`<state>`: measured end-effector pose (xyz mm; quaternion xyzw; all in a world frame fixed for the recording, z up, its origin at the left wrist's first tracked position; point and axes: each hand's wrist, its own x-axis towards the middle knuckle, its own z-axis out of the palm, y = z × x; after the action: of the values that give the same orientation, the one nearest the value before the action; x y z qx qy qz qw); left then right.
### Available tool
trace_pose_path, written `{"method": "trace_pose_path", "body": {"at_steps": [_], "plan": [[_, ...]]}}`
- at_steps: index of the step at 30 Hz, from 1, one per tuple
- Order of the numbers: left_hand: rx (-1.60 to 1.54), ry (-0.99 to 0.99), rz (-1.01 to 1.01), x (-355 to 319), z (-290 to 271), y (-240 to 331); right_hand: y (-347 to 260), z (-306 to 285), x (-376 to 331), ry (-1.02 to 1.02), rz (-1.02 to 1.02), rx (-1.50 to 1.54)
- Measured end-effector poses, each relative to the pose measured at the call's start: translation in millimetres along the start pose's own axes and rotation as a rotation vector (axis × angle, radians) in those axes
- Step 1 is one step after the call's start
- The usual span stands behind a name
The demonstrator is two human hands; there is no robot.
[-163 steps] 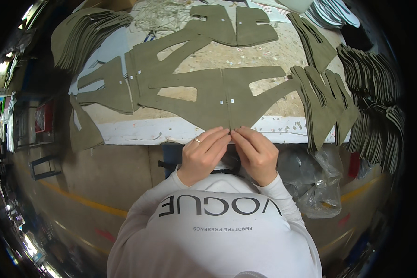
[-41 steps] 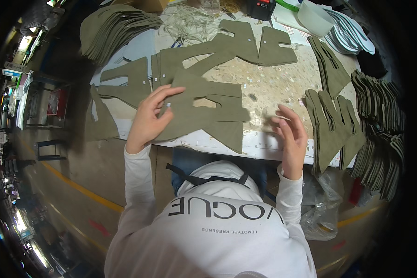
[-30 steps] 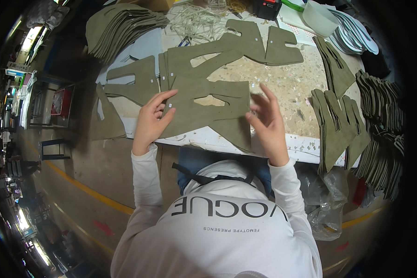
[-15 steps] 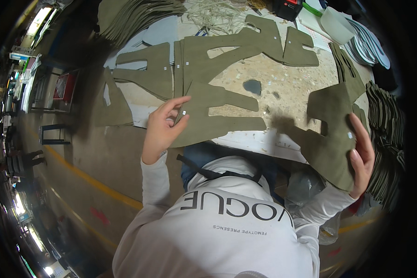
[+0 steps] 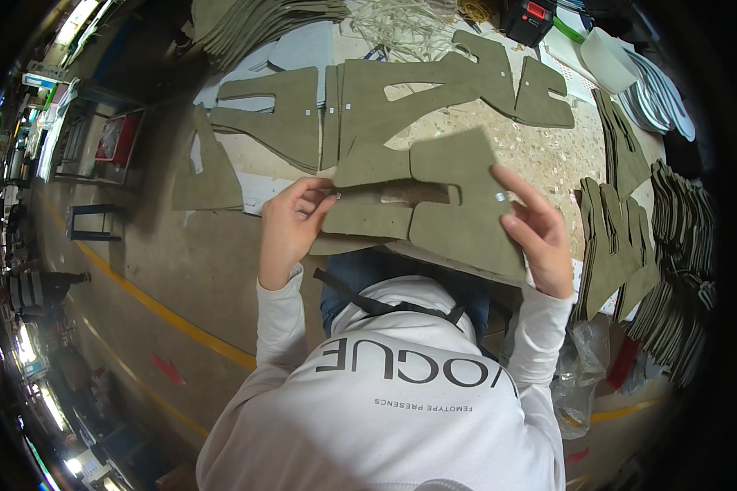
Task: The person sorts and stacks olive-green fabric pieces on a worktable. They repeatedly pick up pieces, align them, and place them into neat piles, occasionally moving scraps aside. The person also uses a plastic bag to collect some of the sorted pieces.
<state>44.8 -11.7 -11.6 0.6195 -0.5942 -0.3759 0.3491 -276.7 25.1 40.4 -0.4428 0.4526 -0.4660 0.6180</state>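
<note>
We pinch notched olive fabric panel (image 5: pixel 467 227) in right hand (image 5: pixel 544 237), near pale speckled table's (image 5: pixel 549 154) edge, overlapping pronged olive fabric panel (image 5: pixel 373 168) pinched in left hand (image 5: pixel 289 225). Flat olive cut-outs (image 5: pixel 364 102) already spread; stacked olive bundles (image 5: pixel 612 258) seemingly left.

Here's the right hand (image 5: pixel 542 236), thumb and fingers gripping the right edge of an olive cut piece (image 5: pixel 471 222) bearing a small white tag. Across the way, the left hand (image 5: pixel 290 222) pinches the left end of a second olive piece (image 5: pixel 374 166), and the first overlaps its prongs! More olive pieces (image 5: pixel 278 110) spread over the speckled table (image 5: pixel 553 155), pale tangled cords (image 5: pixel 401 31) beyond, a layered stack (image 5: pixel 610 258) sitting right.
</note>
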Motion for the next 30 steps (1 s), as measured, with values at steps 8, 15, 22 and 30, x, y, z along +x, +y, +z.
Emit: {"method": "trace_pose_path", "body": {"at_steps": [8,15,22,30], "plan": [[-0.219,-0.097,0.077,2,-1,13,45,-14,3,0.016,0.014,-0.15],[-0.273,-0.163,0.074,-4,10,11,40,-12,1,0.072,-0.072,-0.25],[-0.236,-0.122,0.093,-32,53,32,-46,-64,-28,0.308,-0.26,-0.714],[-0.142,-0.173,0.091,-23,47,40,-88,-37,-36,0.559,-0.517,-1.26]]}}
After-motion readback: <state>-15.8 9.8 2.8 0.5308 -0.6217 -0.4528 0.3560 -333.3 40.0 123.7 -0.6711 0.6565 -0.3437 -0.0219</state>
